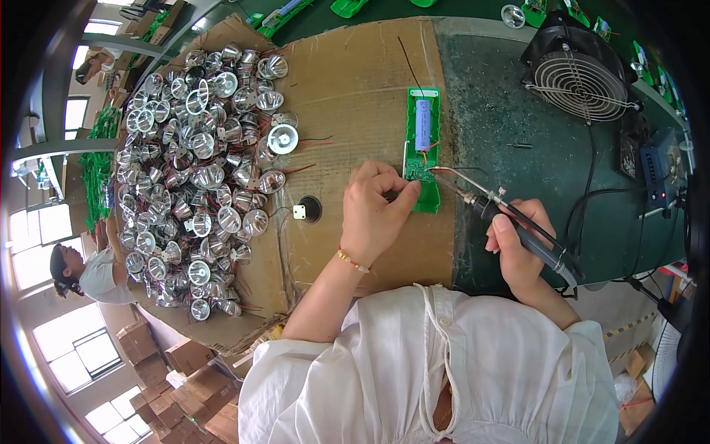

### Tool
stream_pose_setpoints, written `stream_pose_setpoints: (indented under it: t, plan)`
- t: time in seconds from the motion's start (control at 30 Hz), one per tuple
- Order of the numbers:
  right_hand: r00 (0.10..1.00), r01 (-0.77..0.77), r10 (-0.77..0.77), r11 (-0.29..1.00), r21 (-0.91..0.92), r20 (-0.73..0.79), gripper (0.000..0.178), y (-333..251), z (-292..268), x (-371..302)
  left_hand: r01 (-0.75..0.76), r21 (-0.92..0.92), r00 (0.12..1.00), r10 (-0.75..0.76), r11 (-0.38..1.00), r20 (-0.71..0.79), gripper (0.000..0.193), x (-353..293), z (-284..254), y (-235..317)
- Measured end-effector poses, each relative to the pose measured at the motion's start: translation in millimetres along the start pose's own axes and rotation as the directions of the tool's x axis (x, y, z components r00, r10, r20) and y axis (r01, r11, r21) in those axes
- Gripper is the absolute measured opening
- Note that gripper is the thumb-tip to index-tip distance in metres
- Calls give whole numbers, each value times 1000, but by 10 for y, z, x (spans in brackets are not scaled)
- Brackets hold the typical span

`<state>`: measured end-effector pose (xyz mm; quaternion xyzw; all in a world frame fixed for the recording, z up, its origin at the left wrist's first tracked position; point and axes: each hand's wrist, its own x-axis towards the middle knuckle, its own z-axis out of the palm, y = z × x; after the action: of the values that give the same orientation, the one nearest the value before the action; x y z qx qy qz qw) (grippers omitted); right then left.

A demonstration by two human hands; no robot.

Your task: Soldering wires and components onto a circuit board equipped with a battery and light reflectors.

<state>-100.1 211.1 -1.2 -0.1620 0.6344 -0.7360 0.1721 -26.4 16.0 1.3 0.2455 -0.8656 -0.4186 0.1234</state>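
Left hand: the left hand (373, 207) is curled, its thumb and index finger drawn close together at the lower left edge of the circuit board (420, 175); whether anything is pinched between them cannot be told.
Right hand: the soldering iron (534, 243) is gripped by the right hand (521, 263), with the thumb laid along the handle and the fingers wrapped beneath.
Arm pose: the left forearm is angled up and to the right, a beaded bracelet (355, 261) being worn at the wrist; the right forearm is angled up and to the left, and the iron is pointed toward the board.
Solder feed: a thin metal tube (473, 181) is carried alongside the iron, its end brought over the board; contact cannot be made out.
Green housing: the board and a lavender battery cell (422, 124) are held in an open green housing (434, 196), set lengthwise on a cardboard sheet (347, 81) in front of the wearer.
Reflector heap: the left of the sheet is covered by silvery reflectors (203, 144) with trailing wires.
Counter right: a round-grilled fan (580, 85) and a blue box (658, 174) are placed on the green counter (547, 170).
Obstruction: the housing's lower left edge is partly hidden by the left hand.
Background: a co-worker (103, 277) is seen beyond the heap, near stacked cartons (188, 355).
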Motion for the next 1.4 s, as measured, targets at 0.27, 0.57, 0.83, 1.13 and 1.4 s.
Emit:
stream_pose_setpoints:
  t: [0.27, 0.57, 0.83, 1.13, 1.4]
  plan:
    - [998, 67, -67, 997, 36, -2, 15, 41, -8, 57, -34, -19, 997, 33, 999, -64, 10, -5, -58, -79]
    - [950, 133, -187, 967, -218, -250, 15, 225, -503, 238, -91, 28, 989, 94, 995, -113, 16, -177, -284, 28]
    - [989, -22, -30, 940, -340, -146, 35, -231, -296, 187, -22, 259, 995, -5, 966, 103, 20, -191, -88, -19]
    - [967, -37, -29, 967, -253, -254, 33, -136, -239, 288, -106, 354, 993, 79, 929, 89, 17, 47, -82, -5]
    - [972, -109, 51, 963, -248, -229, 32, -182, -296, 260, -183, 389, 983, 159, 903, 92, 16, 460, -174, 86]
